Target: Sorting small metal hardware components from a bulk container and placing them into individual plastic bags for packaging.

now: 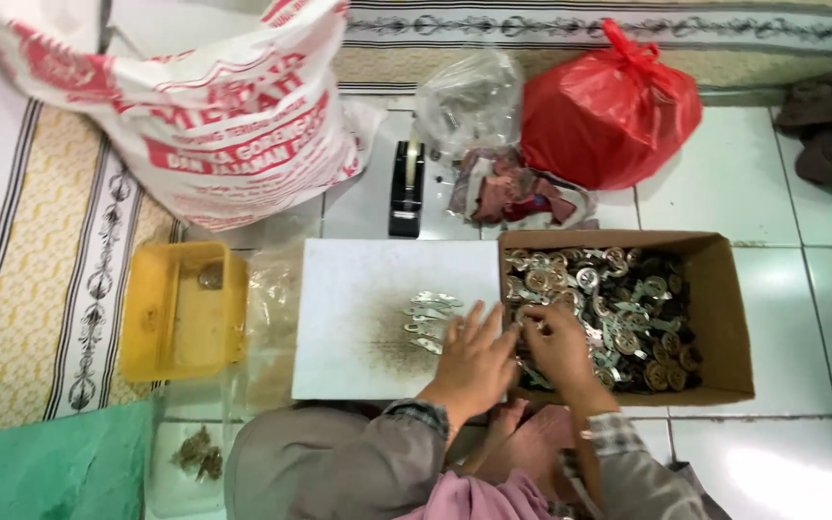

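Head view: the left hand (474, 358) lies flat with fingers spread at the right edge of the white board (368, 289), just beside a short row of small metal pieces (432, 321). Right hand (559, 343), fingers curled together, digs among metal parts at the left wall of the cardboard box (724, 318)

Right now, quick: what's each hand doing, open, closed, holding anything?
Left hand: open, fingers spread flat on the white board, beside the metal pieces.
Right hand: in the cardboard box among metal parts; grip cannot be told.
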